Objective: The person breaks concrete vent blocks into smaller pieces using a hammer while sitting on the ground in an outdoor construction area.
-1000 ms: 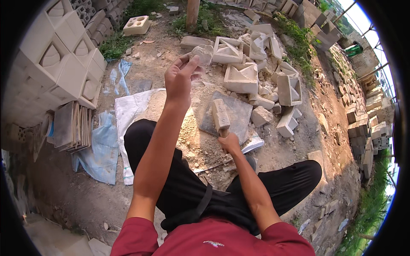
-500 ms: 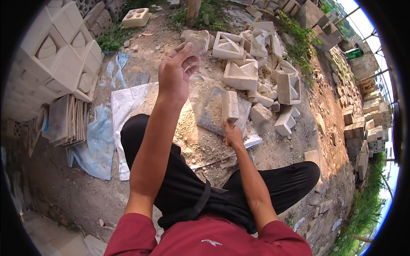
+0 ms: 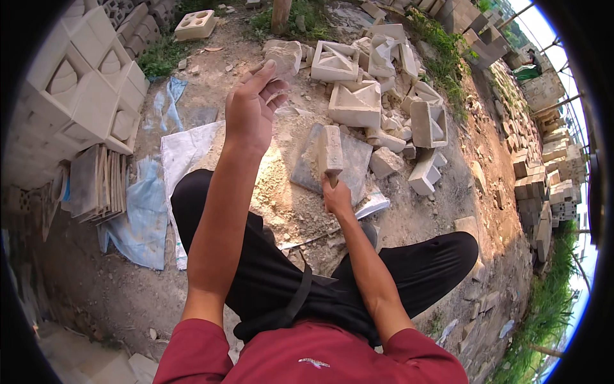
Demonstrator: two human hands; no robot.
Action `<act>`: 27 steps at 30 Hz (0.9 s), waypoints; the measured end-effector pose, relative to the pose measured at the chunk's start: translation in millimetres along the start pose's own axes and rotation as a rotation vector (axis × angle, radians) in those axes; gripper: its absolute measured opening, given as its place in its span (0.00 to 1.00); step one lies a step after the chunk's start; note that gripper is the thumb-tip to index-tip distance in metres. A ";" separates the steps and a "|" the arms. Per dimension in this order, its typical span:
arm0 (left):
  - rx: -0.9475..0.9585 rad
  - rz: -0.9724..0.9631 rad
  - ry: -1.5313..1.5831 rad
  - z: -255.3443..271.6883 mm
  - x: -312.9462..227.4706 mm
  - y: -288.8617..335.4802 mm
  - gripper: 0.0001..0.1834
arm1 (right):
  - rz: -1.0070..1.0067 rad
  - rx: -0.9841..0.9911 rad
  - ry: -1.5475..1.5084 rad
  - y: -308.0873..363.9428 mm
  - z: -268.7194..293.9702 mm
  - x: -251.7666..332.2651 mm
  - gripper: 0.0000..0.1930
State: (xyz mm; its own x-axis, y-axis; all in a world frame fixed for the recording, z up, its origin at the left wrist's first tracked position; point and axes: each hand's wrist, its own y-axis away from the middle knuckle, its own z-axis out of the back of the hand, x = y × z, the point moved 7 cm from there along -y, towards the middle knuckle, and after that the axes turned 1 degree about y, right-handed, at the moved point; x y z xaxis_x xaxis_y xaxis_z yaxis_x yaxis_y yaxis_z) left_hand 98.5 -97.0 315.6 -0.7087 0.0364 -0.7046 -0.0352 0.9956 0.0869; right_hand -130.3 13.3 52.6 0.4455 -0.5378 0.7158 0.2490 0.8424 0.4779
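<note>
My right hand (image 3: 338, 196) grips the short handle of a mallet with a long, dusty, block-shaped head (image 3: 330, 148). The head is over a dark square slab (image 3: 306, 168); whether it touches the slab, I cannot tell. My left hand (image 3: 252, 112) is raised on the left, fingers apart and loosely bent, with nothing visible in them. A rough pale chunk (image 3: 284, 54) shows just past its fingertips. Beneath my arms, crumbled tan rubble (image 3: 276, 187) is spread over a white sheet (image 3: 185, 148).
Broken pale moulded blocks (image 3: 355, 104) are heaped beyond the slab. Patterned blocks (image 3: 83, 96) form a tall stack at left, beside upright thin boards (image 3: 105, 185) and a blue sheet (image 3: 146, 221). A wooden post (image 3: 280, 16) stands at the far side. More blocks (image 3: 531, 192) line the right.
My right hand and the mallet have shifted slightly left across the slab. The left hand stays raised, a little further left. The whole view has also shifted slightly.
</note>
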 end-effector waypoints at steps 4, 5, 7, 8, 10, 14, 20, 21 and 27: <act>0.011 -0.018 -0.027 -8.2 4.0 -2.8 0.14 | 0.219 -0.211 -0.021 1.1 -10.2 9.1 0.33; 0.010 -0.015 -0.054 -9.1 5.4 -2.7 0.15 | 0.262 -0.221 0.000 7.5 -13.3 13.4 0.32; 0.019 -0.004 -0.070 -8.1 7.9 -3.7 0.16 | 0.214 -0.157 0.156 2.4 -22.7 -5.2 0.33; 0.025 0.006 -0.059 -8.2 9.9 -4.7 0.16 | 0.187 -0.137 0.196 0.1 -24.7 -11.6 0.33; 0.028 0.019 -0.048 -7.9 10.7 -6.2 0.16 | 0.081 -0.037 0.125 -4.1 -30.1 -16.0 0.34; 0.000 0.002 -0.056 -0.4 5.8 -0.7 0.14 | 0.076 -0.023 0.051 -3.3 -21.0 7.7 0.32; -0.021 0.007 -0.025 -5.5 11.6 -7.7 0.13 | 0.204 -0.305 0.166 -10.9 -7.0 -20.5 0.32; -0.024 0.009 -0.023 -4.3 11.3 -8.6 0.13 | 0.198 -0.265 0.201 -14.0 -8.6 -24.2 0.31; -0.010 0.001 -0.053 3.5 9.0 -5.1 0.14 | 0.085 -0.110 -0.015 -20.0 -5.7 -6.2 0.29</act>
State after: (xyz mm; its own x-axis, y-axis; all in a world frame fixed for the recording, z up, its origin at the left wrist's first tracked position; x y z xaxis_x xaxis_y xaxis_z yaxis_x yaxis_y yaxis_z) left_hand 94.8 -101.4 306.3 -0.6703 0.0418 -0.7410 -0.0423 0.9946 0.0943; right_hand -133.1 0.0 35.7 0.4560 -0.4644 0.7592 0.3040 0.8830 0.3575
